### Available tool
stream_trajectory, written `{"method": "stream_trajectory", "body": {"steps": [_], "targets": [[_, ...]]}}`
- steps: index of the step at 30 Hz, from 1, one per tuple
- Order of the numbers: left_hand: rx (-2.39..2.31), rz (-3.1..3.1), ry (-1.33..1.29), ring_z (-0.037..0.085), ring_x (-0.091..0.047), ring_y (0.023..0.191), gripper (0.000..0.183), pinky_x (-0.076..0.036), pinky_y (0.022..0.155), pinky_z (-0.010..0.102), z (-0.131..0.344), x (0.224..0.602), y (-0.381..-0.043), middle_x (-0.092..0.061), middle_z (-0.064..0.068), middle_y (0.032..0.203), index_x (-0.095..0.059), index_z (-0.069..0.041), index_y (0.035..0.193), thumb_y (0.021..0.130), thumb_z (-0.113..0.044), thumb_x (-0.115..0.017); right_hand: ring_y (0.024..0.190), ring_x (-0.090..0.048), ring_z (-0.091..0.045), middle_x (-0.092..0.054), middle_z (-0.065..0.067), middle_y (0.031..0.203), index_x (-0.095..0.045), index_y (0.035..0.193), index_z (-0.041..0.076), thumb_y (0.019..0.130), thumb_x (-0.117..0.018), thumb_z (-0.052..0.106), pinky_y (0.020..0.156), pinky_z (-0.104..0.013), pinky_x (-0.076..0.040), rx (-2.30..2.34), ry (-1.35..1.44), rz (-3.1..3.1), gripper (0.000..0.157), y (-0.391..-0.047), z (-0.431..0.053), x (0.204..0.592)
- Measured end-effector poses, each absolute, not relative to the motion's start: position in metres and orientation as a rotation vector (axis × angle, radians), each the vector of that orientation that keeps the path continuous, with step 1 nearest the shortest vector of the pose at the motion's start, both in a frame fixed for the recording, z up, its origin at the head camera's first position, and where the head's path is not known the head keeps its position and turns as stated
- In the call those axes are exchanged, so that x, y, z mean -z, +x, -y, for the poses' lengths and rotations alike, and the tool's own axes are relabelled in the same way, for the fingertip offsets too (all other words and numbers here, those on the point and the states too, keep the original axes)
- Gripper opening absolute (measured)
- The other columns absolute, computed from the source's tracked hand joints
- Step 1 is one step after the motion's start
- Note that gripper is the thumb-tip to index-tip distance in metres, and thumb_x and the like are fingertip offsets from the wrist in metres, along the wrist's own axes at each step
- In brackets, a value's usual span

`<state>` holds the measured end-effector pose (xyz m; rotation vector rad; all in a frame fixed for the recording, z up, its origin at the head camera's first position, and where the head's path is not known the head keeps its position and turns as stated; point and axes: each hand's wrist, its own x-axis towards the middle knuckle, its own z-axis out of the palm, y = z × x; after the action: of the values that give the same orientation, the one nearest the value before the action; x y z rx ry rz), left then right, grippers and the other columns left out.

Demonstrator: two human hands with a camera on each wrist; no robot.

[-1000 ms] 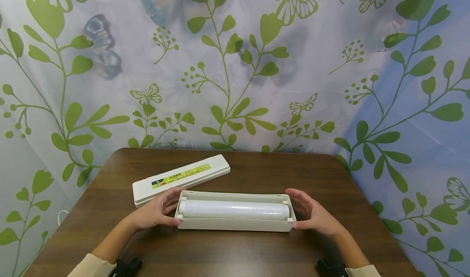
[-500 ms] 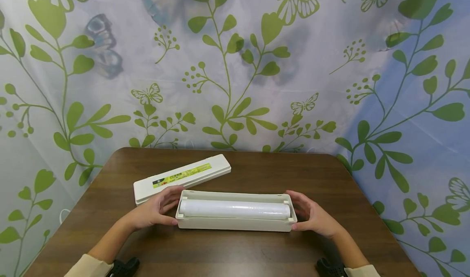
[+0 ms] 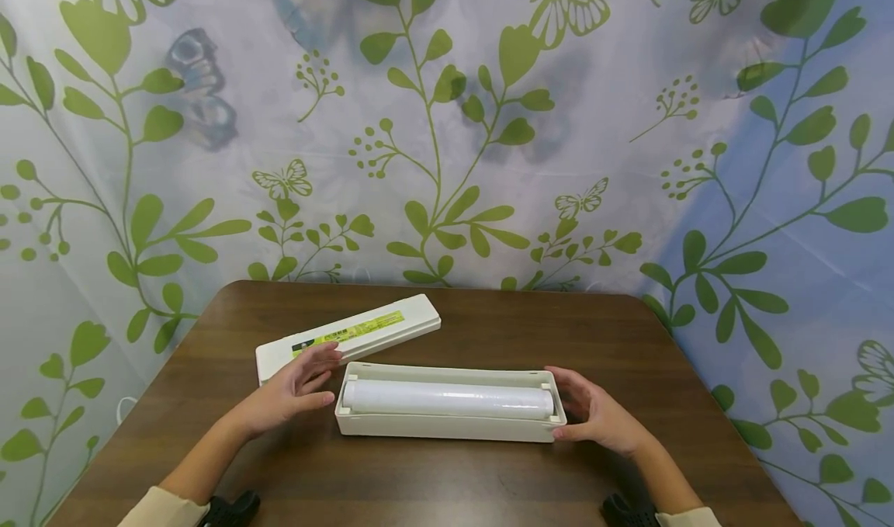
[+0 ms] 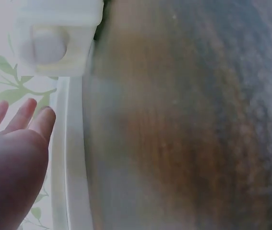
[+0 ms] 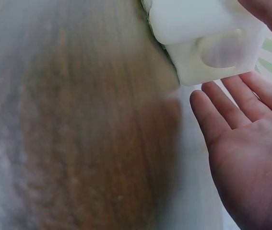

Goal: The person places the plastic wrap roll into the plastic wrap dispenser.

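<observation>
An open white cling film box (image 3: 447, 428) lies lengthwise on the brown table, with a white roll of cling film (image 3: 447, 399) inside it. My left hand (image 3: 282, 395) hovers just left of the box, fingers loosely spread and holding nothing; a gap separates it from the box end. At the box's right end is my right hand (image 3: 604, 414), its thumb at the front corner and its fingers behind. In the right wrist view, the relaxed fingers (image 5: 239, 108) reach right to the edge of the box (image 5: 193, 67). The roll's end shows through the box's side opening.
Behind the left hand, the white lid (image 3: 412, 317) with a yellow-green label lies slanted on the table (image 3: 531, 325), its near left part covered by that hand. A leaf-and-butterfly patterned curtain (image 3: 447, 162) hangs behind the table's far edge.
My left hand has come away from the box's left end, moving left, and its fingers now overlap the lid in the head view. The right hand and the box stay nearly where they were.
</observation>
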<state>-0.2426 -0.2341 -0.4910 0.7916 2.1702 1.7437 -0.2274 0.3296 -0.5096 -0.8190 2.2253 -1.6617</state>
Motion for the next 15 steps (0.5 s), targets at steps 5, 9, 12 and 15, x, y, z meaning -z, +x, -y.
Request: {"method": "stream_trajectory", "body": {"steps": [5,9,12,15], "targets": [[-1.729,-2.354,0.704,0.049,-0.034,0.147,0.068,-0.042,0.108,0.014,0.237,0.488,-0.244,-0.036,0.033,0.156,-0.026,0.002,0.156,0.101,-0.013,-0.064,0.133,-0.053,-0.008,-0.038,-0.031,0.155,-0.027,0.156,-0.004,0.082,-0.08,-0.002,0.105,-0.018,-0.048,1.674,-0.799,-2.224,0.091,-0.227,-0.33,0.511],[-1.8,-2.4,0.696,0.021,-0.044,0.145,0.065,-0.04,0.107,0.009,0.242,0.487,-0.244,-0.036,0.035,0.154,-0.028,0.005,0.154,0.102,-0.012,-0.063,0.134,-0.051,-0.007,-0.036,-0.031,0.155,-0.026,0.156,-0.005,0.082,-0.081,-0.002,0.106,-0.016,-0.046,1.69,-0.788,-2.211,0.092,-0.226,-0.33,0.511],[-1.846,-2.441,0.68,-0.003,-0.047,0.136,0.062,-0.039,0.106,0.007,0.247,0.486,-0.244,-0.038,0.036,0.15,-0.03,0.007,0.152,0.102,-0.009,-0.063,0.134,-0.051,-0.006,-0.035,-0.032,0.156,-0.024,0.157,-0.007,0.082,-0.08,-0.003,0.106,-0.016,-0.046,1.712,-0.794,-2.184,0.093,-0.225,-0.329,0.511],[-1.846,-2.521,0.649,-0.008,-0.047,0.13,0.059,-0.039,0.105,0.005,0.252,0.485,-0.243,-0.041,0.035,0.147,-0.032,0.006,0.15,0.102,-0.01,-0.063,0.133,-0.052,-0.005,-0.034,-0.033,0.155,-0.023,0.157,-0.008,0.082,-0.079,-0.006,0.105,-0.018,-0.047,1.741,-0.806,-2.16,0.093,-0.226,-0.328,0.512]]}}
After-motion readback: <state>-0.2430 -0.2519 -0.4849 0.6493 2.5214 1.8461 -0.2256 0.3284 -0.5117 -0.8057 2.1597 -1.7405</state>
